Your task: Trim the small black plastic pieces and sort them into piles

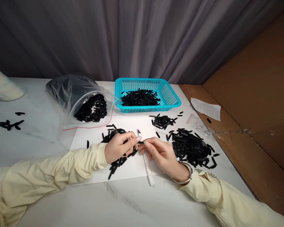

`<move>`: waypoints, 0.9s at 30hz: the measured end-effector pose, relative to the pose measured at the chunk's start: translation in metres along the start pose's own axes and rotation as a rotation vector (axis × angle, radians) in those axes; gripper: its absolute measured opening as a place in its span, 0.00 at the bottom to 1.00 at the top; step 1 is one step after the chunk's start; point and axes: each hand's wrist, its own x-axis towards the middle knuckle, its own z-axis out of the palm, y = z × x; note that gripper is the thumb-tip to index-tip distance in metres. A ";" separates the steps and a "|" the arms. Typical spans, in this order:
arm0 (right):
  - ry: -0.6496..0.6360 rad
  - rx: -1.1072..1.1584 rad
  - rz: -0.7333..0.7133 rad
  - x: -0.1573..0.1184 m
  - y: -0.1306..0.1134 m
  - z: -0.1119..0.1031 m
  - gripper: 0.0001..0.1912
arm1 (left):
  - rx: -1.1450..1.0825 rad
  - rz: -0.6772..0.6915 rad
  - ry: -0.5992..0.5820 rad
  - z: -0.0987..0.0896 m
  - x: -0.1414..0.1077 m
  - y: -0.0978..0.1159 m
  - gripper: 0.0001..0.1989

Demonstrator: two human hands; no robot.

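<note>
Pinched between the fingertips of my left hand (121,145) and my right hand (162,155) is a thin black strip (141,142). Both hands are closed, with thumb against fingers. Dark bits also show beneath my left fingers; whether they are held I cannot tell. Under the hands lies a craft knife (147,168) with a pale handle, its blade pointing away from me. A pile of black strips (117,164) spreads on the white sheet (94,173) around my left hand. To the right of my right hand is a larger heap of black strips (191,146).
A blue basket (144,110) with black strips stands at the back. Left of it, an open zip bag (71,91) holds more. A smaller pile (164,121) lies before the basket. A paper slip (205,108) and clear plastic (198,124) are at right, a cup (6,85) at far left.
</note>
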 end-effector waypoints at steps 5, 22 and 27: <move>0.040 0.003 -0.019 0.000 0.001 0.001 0.08 | -0.044 -0.024 0.026 0.000 0.002 0.003 0.14; 0.133 0.017 -0.031 0.001 0.005 0.002 0.07 | -0.065 -0.010 0.047 0.000 0.002 0.003 0.11; 0.166 0.032 -0.017 0.001 0.005 0.003 0.07 | -0.053 -0.007 0.060 0.000 0.001 0.003 0.11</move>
